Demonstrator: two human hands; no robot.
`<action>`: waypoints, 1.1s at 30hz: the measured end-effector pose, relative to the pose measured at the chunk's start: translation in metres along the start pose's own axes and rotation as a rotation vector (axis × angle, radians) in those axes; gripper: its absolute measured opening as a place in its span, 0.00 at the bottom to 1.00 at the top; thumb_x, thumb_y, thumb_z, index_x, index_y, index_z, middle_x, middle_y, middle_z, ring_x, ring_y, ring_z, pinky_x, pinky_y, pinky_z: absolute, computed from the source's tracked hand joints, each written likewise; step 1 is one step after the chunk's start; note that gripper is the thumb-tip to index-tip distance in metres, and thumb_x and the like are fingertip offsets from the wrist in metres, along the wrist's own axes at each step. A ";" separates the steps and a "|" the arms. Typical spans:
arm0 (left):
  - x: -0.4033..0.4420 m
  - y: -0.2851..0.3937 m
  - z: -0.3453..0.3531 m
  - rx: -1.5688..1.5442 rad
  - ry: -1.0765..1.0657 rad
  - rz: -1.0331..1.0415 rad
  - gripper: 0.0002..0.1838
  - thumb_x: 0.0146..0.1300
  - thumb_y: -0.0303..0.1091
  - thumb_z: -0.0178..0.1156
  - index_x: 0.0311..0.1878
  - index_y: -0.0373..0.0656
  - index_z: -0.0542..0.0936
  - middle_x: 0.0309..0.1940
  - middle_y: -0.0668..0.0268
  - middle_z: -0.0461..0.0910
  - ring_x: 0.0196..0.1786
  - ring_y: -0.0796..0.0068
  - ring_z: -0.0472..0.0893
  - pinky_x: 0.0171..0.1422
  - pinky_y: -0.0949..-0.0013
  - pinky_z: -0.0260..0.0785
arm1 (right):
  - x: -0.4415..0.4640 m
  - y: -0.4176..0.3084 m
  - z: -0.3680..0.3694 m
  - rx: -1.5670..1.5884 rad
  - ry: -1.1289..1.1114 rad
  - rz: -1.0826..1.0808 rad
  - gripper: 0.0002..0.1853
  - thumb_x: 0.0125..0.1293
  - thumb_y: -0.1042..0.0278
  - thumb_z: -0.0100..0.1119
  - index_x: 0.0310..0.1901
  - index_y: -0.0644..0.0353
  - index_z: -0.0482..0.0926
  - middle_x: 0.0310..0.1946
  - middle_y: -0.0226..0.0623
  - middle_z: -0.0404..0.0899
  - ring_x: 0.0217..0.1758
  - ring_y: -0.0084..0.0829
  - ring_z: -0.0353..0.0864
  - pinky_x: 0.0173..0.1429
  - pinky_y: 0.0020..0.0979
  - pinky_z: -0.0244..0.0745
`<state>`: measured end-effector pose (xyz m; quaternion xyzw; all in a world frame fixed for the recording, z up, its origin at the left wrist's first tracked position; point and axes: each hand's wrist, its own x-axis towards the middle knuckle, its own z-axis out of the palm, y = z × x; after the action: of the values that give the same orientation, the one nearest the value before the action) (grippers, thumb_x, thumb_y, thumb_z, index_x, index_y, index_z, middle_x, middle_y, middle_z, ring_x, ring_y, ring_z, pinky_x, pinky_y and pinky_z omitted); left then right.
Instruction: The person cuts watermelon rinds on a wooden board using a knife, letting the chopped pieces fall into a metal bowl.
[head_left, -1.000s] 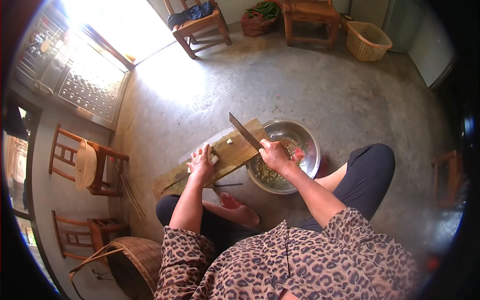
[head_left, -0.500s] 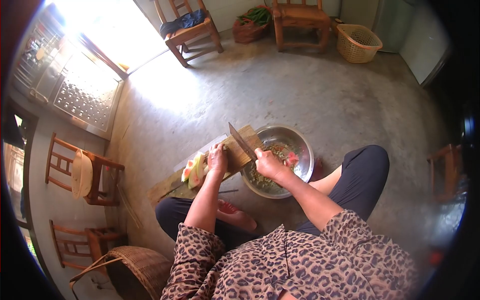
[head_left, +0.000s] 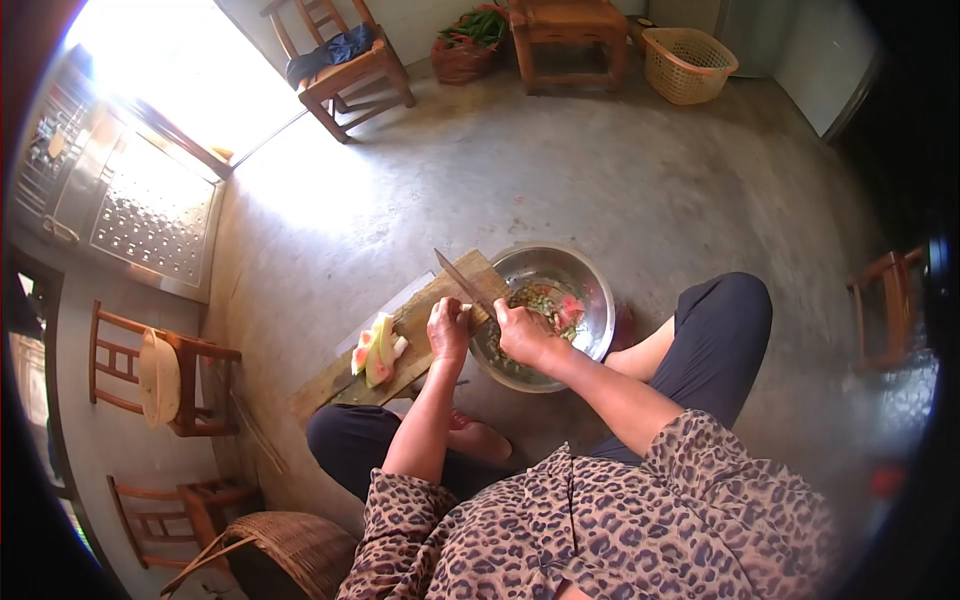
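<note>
In the head view, a knife [head_left: 463, 279] is gripped by its handle in the right hand [head_left: 522, 332], the fingers wrapped firmly round it, near the bowl-side end of a wooden board [head_left: 334, 389]. The blade is slanted across that end, and its tip is carried out past the board's far long edge. By the left hand [head_left: 448, 328], whose fingers are curled inward, a small pale piece [head_left: 466, 309] is pinched at the fingertips, just beside the blade and close to the same end. Several melon rind pieces [head_left: 379, 351], green-skinned with pinkish flesh, are laid together on the board between its middle and the end by the person's left knee. The other end is overlapped with the rim of a steel bowl [head_left: 607, 308]; whether the two are touching cannot be told. Chopped bits are held in the bowl, with red pieces [head_left: 571, 308] lying toward its right side. The bowl is set on the concrete floor [head_left: 640, 190]. Along the floor's far edge are placed a chair [head_left: 350, 75] draped with a dark cloth [head_left: 342, 50], a red bag [head_left: 465, 65] filled with green vegetables [head_left: 478, 27], and a plastic basket [head_left: 690, 67]. At the floor's left edge, a pale round object [head_left: 160, 378] is supported on another chair [head_left: 190, 370].
</note>
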<state>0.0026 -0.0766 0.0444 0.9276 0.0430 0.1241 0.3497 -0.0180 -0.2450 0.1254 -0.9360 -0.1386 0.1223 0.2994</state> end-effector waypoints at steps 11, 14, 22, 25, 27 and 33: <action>-0.001 -0.006 0.006 0.108 0.032 -0.040 0.07 0.51 0.34 0.61 0.29 0.42 0.79 0.28 0.59 0.76 0.33 0.57 0.77 0.38 0.60 0.69 | -0.024 -0.006 -0.006 -0.148 0.075 -0.209 0.09 0.53 0.74 0.47 0.36 0.65 0.67 0.15 0.49 0.75 0.21 0.45 0.79 0.26 0.42 0.74; 0.001 -0.002 0.006 0.095 0.019 -0.015 0.08 0.49 0.36 0.63 0.29 0.42 0.79 0.28 0.59 0.77 0.34 0.56 0.77 0.38 0.59 0.69 | -0.024 -0.003 0.001 -0.162 0.085 -0.227 0.07 0.54 0.74 0.46 0.36 0.64 0.67 0.16 0.48 0.76 0.22 0.44 0.79 0.26 0.41 0.74; 0.000 0.001 0.010 0.087 0.088 0.020 0.10 0.48 0.38 0.65 0.30 0.42 0.80 0.30 0.58 0.77 0.37 0.57 0.77 0.40 0.59 0.69 | -0.028 -0.005 -0.005 -0.205 0.059 -0.213 0.07 0.55 0.72 0.45 0.35 0.64 0.68 0.17 0.46 0.76 0.23 0.43 0.80 0.26 0.41 0.74; 0.001 -0.002 0.011 0.122 0.061 0.015 0.11 0.48 0.38 0.64 0.31 0.42 0.79 0.31 0.59 0.78 0.37 0.57 0.77 0.40 0.59 0.69 | -0.029 -0.010 -0.011 -0.202 0.050 -0.205 0.07 0.56 0.72 0.45 0.35 0.64 0.69 0.17 0.46 0.77 0.24 0.43 0.80 0.26 0.41 0.74; 0.000 0.004 0.008 0.101 0.049 -0.018 0.11 0.48 0.38 0.64 0.31 0.42 0.79 0.31 0.59 0.78 0.37 0.57 0.77 0.40 0.59 0.69 | -0.028 -0.012 -0.012 -0.204 0.044 -0.195 0.07 0.57 0.71 0.45 0.35 0.64 0.69 0.18 0.46 0.77 0.24 0.42 0.81 0.27 0.40 0.75; 0.000 0.005 0.009 0.054 0.070 -0.044 0.10 0.49 0.38 0.63 0.31 0.43 0.79 0.31 0.61 0.78 0.37 0.57 0.77 0.39 0.60 0.69 | -0.022 -0.009 0.003 -0.206 0.038 -0.159 0.07 0.57 0.72 0.45 0.35 0.65 0.69 0.19 0.46 0.77 0.25 0.42 0.81 0.28 0.40 0.75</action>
<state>0.0050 -0.0859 0.0410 0.9306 0.0790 0.1474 0.3256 -0.0406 -0.2440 0.1316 -0.9501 -0.2184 0.0657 0.2130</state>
